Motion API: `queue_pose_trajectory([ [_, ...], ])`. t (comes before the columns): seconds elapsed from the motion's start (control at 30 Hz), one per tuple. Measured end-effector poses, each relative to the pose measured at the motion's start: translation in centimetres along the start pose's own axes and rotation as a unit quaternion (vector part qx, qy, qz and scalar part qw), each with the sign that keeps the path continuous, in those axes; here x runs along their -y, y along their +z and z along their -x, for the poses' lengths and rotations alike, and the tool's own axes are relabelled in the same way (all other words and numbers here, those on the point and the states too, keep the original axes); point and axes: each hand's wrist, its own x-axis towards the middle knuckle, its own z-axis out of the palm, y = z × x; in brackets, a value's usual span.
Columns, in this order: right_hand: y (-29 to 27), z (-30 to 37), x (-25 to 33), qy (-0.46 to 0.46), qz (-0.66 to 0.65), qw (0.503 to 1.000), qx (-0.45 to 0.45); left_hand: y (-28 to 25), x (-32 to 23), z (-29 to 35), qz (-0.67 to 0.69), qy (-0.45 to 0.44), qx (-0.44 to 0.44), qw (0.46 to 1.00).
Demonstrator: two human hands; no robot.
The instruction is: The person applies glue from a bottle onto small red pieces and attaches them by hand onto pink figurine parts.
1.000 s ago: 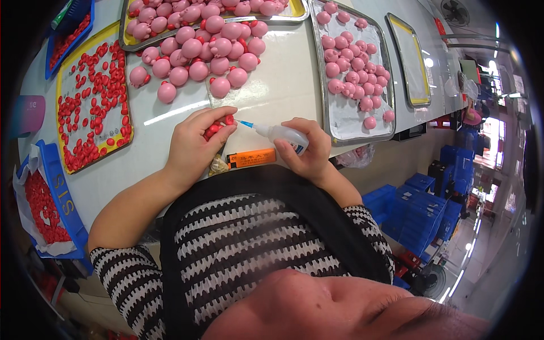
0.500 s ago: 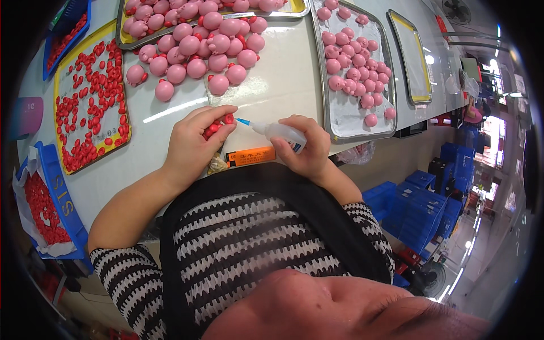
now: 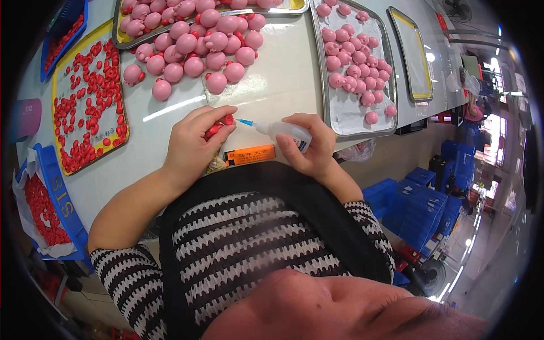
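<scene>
Pinching red pieces (image 3: 228, 120), seemingly two — left grip (image 3: 195, 139) | bottle (image 3: 288, 131) — right grip (image 3: 313, 148)

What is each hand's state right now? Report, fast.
Left hand: closed, holding small red pieces.
Right hand: closed, holding a translucent bottle with a blue tip.

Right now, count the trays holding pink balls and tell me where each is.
2: the far tray, cut off by the picture's top edge, and the side tray, right of the squeeze bottle. More could lie out of view.
</scene>
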Motion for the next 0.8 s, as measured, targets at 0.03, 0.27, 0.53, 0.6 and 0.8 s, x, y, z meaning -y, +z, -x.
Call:
queue_pose_trajectory([
  [0.03,0.0,0.0,0.0,-0.012,0.005,1.0,-0.002,0.1,0.0,0.0,0.001,0.0,0.001,1.0],
  [0.27,0.0,0.0,-0.3,-0.011,0.013,1.0,0.018,0.3,0.6,0.0,0.0,0.001,-0.001,1.0],
  [0.53,-1.2,0.3,-1.2,0.053,-0.023,0.997,-0.044,0.9,-0.1,-0.4,0.001,0.013,0.009,1.0],
  [0.6,-1.8,0.2,-1.7,0.093,-0.034,0.994,-0.048,1.4,-0.7,-0.6,0.004,-0.015,0.014,1.0],
  [0.8,-3.8,0.0,-4.4,0.15,-0.06,0.986,-0.03,3.6,-2.8,-1.2,0.01,-0.037,0.019,0.999],
])
